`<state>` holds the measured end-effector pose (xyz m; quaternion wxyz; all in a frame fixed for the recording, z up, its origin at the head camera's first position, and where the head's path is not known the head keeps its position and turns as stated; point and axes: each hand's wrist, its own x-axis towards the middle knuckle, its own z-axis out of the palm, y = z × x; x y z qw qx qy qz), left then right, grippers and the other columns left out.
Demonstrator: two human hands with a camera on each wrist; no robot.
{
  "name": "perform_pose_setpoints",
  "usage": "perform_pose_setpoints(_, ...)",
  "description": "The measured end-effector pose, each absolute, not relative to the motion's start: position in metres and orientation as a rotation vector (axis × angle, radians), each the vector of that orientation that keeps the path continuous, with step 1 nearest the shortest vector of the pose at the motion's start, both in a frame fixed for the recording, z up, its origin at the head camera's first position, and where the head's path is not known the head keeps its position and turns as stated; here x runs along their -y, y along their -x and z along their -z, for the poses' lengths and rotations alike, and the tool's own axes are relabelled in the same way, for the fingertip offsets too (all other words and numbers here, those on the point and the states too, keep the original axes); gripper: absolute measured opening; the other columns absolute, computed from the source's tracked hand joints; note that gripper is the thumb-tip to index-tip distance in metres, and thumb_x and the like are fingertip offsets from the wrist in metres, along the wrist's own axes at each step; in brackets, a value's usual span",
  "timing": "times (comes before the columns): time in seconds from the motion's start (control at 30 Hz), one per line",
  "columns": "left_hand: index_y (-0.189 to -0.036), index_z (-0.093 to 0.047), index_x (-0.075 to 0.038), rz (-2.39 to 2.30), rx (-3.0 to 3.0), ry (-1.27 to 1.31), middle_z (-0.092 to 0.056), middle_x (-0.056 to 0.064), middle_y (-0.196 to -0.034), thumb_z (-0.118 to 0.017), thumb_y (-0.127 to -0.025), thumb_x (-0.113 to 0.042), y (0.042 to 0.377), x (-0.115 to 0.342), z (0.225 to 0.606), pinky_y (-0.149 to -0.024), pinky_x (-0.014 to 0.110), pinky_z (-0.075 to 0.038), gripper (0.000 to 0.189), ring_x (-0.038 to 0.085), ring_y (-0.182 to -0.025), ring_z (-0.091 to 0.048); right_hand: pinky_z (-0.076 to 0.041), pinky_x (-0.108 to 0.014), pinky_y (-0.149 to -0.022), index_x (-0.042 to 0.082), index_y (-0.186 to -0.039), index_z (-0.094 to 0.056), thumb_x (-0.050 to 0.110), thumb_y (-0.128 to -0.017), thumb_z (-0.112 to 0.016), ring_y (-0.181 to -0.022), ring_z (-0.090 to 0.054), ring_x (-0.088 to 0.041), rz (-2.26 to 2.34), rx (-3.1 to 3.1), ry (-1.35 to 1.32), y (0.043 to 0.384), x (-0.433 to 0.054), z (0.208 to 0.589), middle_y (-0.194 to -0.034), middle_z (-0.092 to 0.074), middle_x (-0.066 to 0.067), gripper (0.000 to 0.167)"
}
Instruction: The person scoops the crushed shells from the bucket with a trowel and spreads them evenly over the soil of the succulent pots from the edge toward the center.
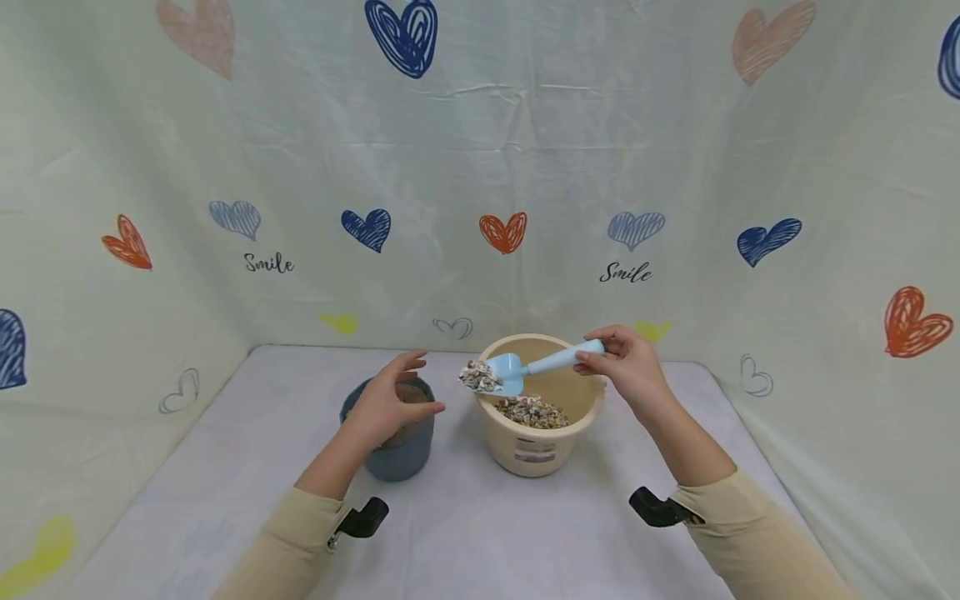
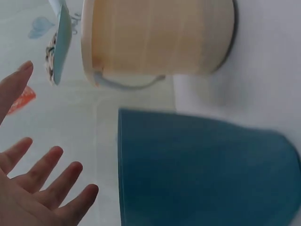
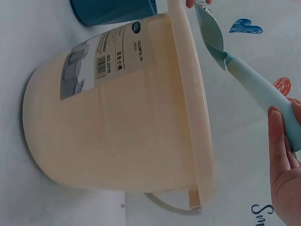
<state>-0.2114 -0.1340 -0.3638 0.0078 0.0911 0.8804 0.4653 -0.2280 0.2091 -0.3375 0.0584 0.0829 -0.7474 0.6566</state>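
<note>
My right hand (image 1: 626,367) grips the handle of a light blue scoop (image 1: 562,360), its blade heaped with pale gravel-like bits (image 1: 480,377). The blade hangs over the left rim of a cream bucket (image 1: 528,450), which holds more of the loose gravel (image 1: 534,412). To the left stands a blue pot (image 1: 405,458) with something brown inside, partly hidden by my left hand (image 1: 386,408). That hand is held above the pot's rim, fingers spread and holding nothing. In the left wrist view the fingers lie beyond the rim of the blue pot (image 2: 197,169).
A white cloth covers the table (image 1: 487,550). Behind it hangs a pale curtain (image 1: 480,150) printed with hearts and "Smile". The cream bucket has a carrying handle (image 3: 174,205) at its side and a paper label (image 3: 106,59) on its wall.
</note>
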Motion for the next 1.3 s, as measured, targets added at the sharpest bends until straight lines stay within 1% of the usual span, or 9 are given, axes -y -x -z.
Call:
perform_pose_setpoints(0.13,-0.151,-0.035,-0.014,-1.413,-2.787,-0.33,-0.042,0.013,-0.148,-0.084,-0.078,-0.027,0.212,0.154,0.365,-0.101,0.059,-0.038,0.089,0.037,-0.135,-0.038,-0.057,-0.037,-0.079,-0.012,-0.118,-0.052,-0.005,-0.089,-0.066,-0.077,-0.071,-0.016,-2.01,2.248,-0.264,0.23,-0.2,0.337,-0.099,-0.064,-0.014,0.032)
perform_pose_setpoints(0.3,-0.151,-0.034,-0.009,-1.333,-2.847,-0.396,-0.038,0.019,-0.149,-0.083,-0.079,-0.025,0.211,0.178,0.368,-0.102,0.062,-0.036,0.088,0.042,-0.135,-0.035,-0.058,-0.033,-0.077,-0.015,-0.119,-0.051,-0.004,-0.09,-0.066,-0.076,-0.071,-0.016,-2.053,2.241,-0.274,0.234,-0.185,0.335,-0.099,-0.064,-0.015,0.035)
perform_pose_setpoints(0.47,-0.15,-0.034,-0.005,-1.272,-2.867,-0.438,-0.033,0.024,-0.15,-0.083,-0.079,-0.023,0.211,0.2,0.372,-0.106,0.063,-0.028,0.088,0.045,-0.136,-0.03,-0.058,-0.033,-0.077,-0.017,-0.121,-0.049,-0.006,-0.089,-0.066,-0.075,-0.07,-0.015,-2.107,2.217,-0.314,0.237,-0.166,0.336,-0.096,-0.064,-0.014,0.038)
perform_pose_setpoints(0.6,-0.149,-0.033,-0.003,-1.229,-2.853,-0.497,-0.029,0.026,-0.15,-0.083,-0.079,-0.024,0.212,0.215,0.378,-0.106,0.066,-0.025,0.089,0.048,-0.137,-0.025,-0.058,-0.034,-0.076,-0.017,-0.12,-0.05,-0.007,-0.089,-0.066,-0.073,-0.07,-0.016,-2.153,2.19,-0.335,0.238,-0.153,0.336,-0.095,-0.063,-0.014,0.037)
perform_pose_setpoints(0.73,-0.15,-0.029,-0.001,-1.209,-2.809,-0.544,-0.024,0.029,-0.151,-0.085,-0.077,-0.025,0.213,0.23,0.386,-0.105,0.069,-0.024,0.096,0.051,-0.137,-0.021,-0.058,-0.035,-0.077,-0.014,-0.12,-0.051,-0.007,-0.089,-0.066,-0.073,-0.07,-0.016,-2.197,2.186,-0.33,0.24,-0.141,0.338,-0.098,-0.062,-0.015,0.035)
perform_pose_setpoints(0.87,-0.153,-0.019,0.001,-1.269,-2.674,-0.566,-0.015,0.032,-0.154,-0.085,-0.076,-0.021,0.217,0.24,0.396,-0.104,0.071,-0.022,0.103,0.056,-0.137,-0.014,-0.057,-0.037,-0.079,-0.01,-0.119,-0.054,-0.004,-0.089,-0.068,-0.075,-0.07,-0.017,-2.221,2.2,-0.299,0.242,-0.129,0.342,-0.101,-0.063,-0.016,0.034)
perform_pose_setpoints(1.03,-0.155,-0.008,-0.002,-1.39,-2.459,-0.53,-0.006,0.032,-0.155,-0.084,-0.077,-0.02,0.222,0.246,0.414,-0.106,0.069,-0.021,0.11,0.056,-0.139,-0.008,-0.058,-0.037,-0.078,-0.01,-0.118,-0.055,-0.006,-0.088,-0.067,-0.074,-0.07,-0.017,-2.231,2.205,-0.296,0.243,-0.113,0.346,-0.102,-0.063,-0.018,0.032)
perform_pose_setpoints(1.17,-0.157,-0.006,-0.008,-1.438,-2.408,-0.514,-0.006,0.031,-0.156,-0.085,-0.076,-0.022,0.225,0.248,0.425,-0.105,0.069,-0.025,0.114,0.055,-0.139,-0.009,-0.058,-0.037,-0.076,-0.01,-0.115,-0.057,-0.009,-0.087,-0.067,-0.073,-0.069,-0.018,-2.242,2.196,-0.299,0.244,-0.1,0.348,-0.101,-0.063,-0.02,0.03)
perform_pose_setpoints(1.3,-0.158,-0.004,-0.013,-1.484,-2.402,-0.483,-0.005,0.029,-0.156,-0.086,-0.075,-0.023,0.227,0.249,0.431,-0.102,0.07,-0.027,0.117,0.057,-0.138,-0.009,-0.058,-0.034,-0.073,-0.009,-0.114,-0.058,-0.009,-0.086,-0.068,-0.073,-0.069,-0.02,-2.231,2.219,-0.298,0.245,-0.09,0.349,-0.1,-0.064,-0.021,0.029)
